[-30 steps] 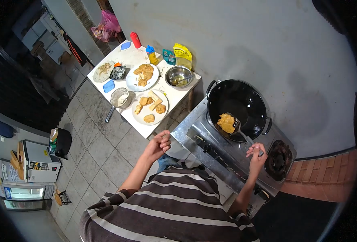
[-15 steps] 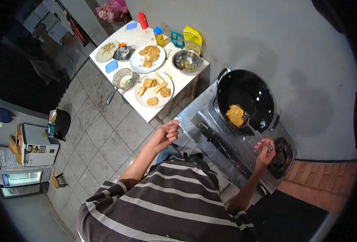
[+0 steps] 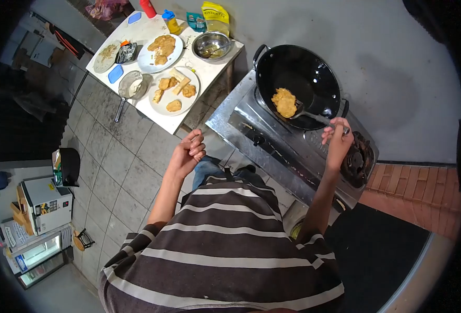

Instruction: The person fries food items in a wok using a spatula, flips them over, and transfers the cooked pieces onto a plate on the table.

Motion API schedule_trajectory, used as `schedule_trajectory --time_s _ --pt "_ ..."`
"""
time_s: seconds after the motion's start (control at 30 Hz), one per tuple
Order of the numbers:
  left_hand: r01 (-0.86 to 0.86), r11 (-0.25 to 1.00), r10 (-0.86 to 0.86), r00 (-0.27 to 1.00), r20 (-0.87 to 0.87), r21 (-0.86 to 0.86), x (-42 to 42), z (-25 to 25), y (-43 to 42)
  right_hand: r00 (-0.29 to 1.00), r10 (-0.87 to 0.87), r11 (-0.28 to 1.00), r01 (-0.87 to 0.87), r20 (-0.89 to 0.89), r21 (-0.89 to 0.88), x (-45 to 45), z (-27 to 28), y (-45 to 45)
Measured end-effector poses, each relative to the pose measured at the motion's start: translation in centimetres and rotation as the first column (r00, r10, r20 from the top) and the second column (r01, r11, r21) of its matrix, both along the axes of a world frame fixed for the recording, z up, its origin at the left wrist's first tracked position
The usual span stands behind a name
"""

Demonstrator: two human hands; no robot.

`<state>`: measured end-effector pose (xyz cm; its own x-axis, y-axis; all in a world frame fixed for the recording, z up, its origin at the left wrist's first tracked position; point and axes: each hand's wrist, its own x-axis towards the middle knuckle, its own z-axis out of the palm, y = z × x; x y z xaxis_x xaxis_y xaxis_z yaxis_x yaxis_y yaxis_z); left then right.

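Observation:
My right hand (image 3: pixel 338 134) is closed around the handle of a metal spatula (image 3: pixel 316 118). The spatula reaches over the near rim of a black wok (image 3: pixel 319 78), its blade against the lower right edge of a golden-brown fritter (image 3: pixel 284 103). That fritter lies on the wok's near left inner side. My left hand (image 3: pixel 190 149) hangs in front of my body with curled fingers, and nothing shows in it. Closest to it is the corner of the white table (image 3: pixel 173 125), where a plate (image 3: pixel 161 109) carries several fried pieces.
The wok sits on a metal gas stove (image 3: pixel 230 112) with a second burner (image 3: pixel 360 156) at right. The table also holds a plate (image 3: pixel 143 65) of fried food, a steel bowl (image 3: pixel 210 54), a saucepan (image 3: pixel 131 93) whose handle overhangs the edge, bottles and packets.
The whole view has shifted, so table and wok appear further up and left. My right hand has swung the spatula handle to a flatter angle. My left hand stays curled.

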<state>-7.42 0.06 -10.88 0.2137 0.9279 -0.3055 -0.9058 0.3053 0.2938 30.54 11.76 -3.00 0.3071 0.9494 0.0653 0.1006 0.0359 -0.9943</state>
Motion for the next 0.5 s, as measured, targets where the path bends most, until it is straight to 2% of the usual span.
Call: schedule_trajectory --time_s 0.13,0.5 --pt "-0.041 0.998 0.039 0.999 -0.033 -0.046 0.4 0.8 -0.7 0.999 -0.021 0.999 0.022 -0.035 0.031 -0.1 0.1 0.3" --pt "-0.054 0.998 0.054 0.998 -0.021 -0.009 -0.1 0.5 -1.6 0.997 -0.012 1.000 0.013 -0.072 0.018 0.9 0.1 1.3"
